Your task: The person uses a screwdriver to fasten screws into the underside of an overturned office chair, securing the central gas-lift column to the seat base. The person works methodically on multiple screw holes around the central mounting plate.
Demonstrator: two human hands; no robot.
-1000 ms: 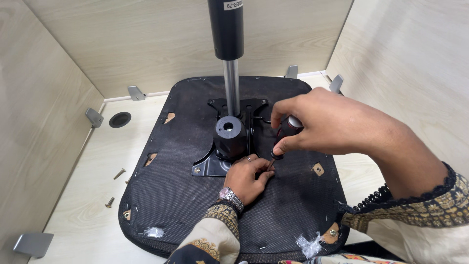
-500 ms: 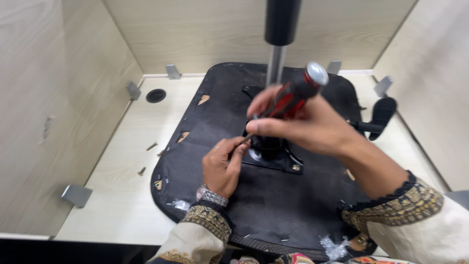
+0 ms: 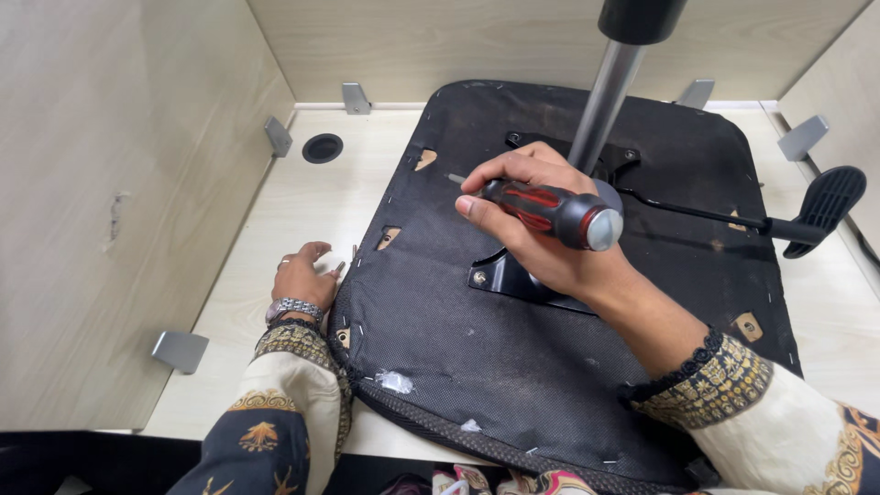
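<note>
The left hand [image 3: 301,275] has been moved off the seat [image 3: 550,367] to pinch a screw [image 3: 337,269] at the surface's left edge; the screwdriver [image 3: 550,209] is gripped by the right hand [image 3: 541,229].

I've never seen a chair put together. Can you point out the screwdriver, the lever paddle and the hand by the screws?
screwdriver [image 3: 550,209]: head view, red-and-black handle.
lever paddle [image 3: 825,209]: head view, black flat end.
left hand [image 3: 301,275]: head view, back of hand.
</note>
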